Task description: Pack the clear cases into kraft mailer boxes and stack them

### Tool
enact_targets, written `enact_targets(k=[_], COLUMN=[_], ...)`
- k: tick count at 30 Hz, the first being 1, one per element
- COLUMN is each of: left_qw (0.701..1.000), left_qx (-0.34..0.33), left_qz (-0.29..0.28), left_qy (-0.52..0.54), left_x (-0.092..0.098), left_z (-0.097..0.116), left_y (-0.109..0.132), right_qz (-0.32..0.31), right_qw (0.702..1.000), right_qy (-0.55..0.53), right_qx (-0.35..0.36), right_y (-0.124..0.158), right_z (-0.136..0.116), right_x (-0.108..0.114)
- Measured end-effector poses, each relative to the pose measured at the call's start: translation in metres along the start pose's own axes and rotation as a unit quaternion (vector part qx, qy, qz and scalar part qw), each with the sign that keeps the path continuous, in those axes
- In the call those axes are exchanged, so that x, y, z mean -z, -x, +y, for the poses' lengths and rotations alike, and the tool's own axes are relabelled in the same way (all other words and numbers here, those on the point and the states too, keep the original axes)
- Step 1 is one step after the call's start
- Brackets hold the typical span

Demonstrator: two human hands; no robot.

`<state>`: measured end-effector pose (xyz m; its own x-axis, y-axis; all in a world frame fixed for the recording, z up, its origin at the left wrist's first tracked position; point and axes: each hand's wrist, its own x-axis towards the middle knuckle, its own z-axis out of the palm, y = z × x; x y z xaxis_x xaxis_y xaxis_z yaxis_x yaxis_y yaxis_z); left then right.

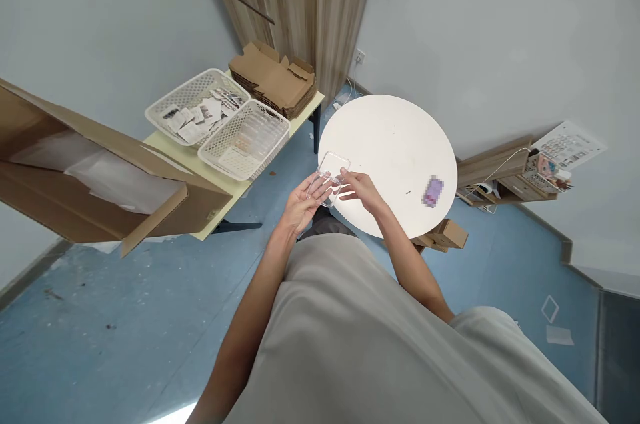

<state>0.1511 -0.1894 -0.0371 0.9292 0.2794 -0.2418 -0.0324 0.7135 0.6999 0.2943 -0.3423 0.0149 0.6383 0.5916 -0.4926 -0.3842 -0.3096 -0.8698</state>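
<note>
A clear plastic phone case point(332, 166) is held at the near-left edge of the round white table point(395, 144). My left hand point(304, 201) cups it from below on the left, fingers curled round its edge. From the right, my right hand point(361, 188) pinches the same case with its fingertips. A small purple object point(433, 191) lies on the table to the right, apart from both hands.
A yellow table point(200, 157) at left carries two white baskets, one with clear cases point(245, 139), one with small packets point(197, 107), and a stack of flat cardboard point(275, 77). A large open cardboard box point(95, 177) stands at the near left. Wooden cabinet at back; blue floor.
</note>
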Motion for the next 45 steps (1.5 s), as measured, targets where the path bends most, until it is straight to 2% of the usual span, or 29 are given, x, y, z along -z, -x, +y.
enact_targets(k=[4, 11, 15, 19, 23, 27, 32, 35, 39, 45], left_qw=[1.0, 1.0, 0.999, 0.995, 0.99, 0.987, 0.982, 0.978, 0.975, 0.973], left_qx=[0.0, 0.01, 0.012, 0.022, 0.034, 0.049, 0.068, 0.078, 0.088, 0.089], left_qz=[0.008, 0.01, 0.029, 0.083, 0.114, 0.121, 0.134, 0.146, 0.157, 0.179], left_qy=[-0.013, -0.02, -0.028, -0.044, -0.081, -0.094, -0.119, -0.124, -0.13, -0.115], left_x=[0.001, 0.005, 0.011, 0.025, 0.047, 0.066, 0.081, 0.088, 0.098, 0.111], left_z=[-0.001, -0.001, 0.003, 0.012, 0.034, 0.068, 0.11, 0.129, 0.147, 0.16], left_y=[-0.002, -0.009, -0.023, -0.046, -0.071, -0.096, -0.131, -0.149, -0.165, -0.181], right_qz=[0.013, 0.022, 0.037, 0.062, 0.101, 0.151, 0.188, 0.201, 0.22, 0.259], right_qw=[1.0, 0.998, 0.996, 0.994, 0.99, 0.982, 0.971, 0.963, 0.951, 0.93], right_qy=[0.013, -0.057, -0.083, -0.093, -0.086, -0.076, -0.029, 0.003, 0.026, 0.088], right_qx=[0.015, 0.007, 0.003, -0.02, -0.047, -0.09, -0.146, -0.179, -0.216, -0.245], right_y=[0.001, -0.005, -0.025, -0.06, -0.109, -0.165, -0.229, -0.257, -0.276, -0.271], right_z=[0.011, 0.019, 0.023, 0.028, 0.034, 0.041, 0.056, 0.068, 0.081, 0.079], right_x=[-0.001, -0.011, -0.015, -0.008, 0.007, 0.022, 0.037, 0.044, 0.049, 0.051])
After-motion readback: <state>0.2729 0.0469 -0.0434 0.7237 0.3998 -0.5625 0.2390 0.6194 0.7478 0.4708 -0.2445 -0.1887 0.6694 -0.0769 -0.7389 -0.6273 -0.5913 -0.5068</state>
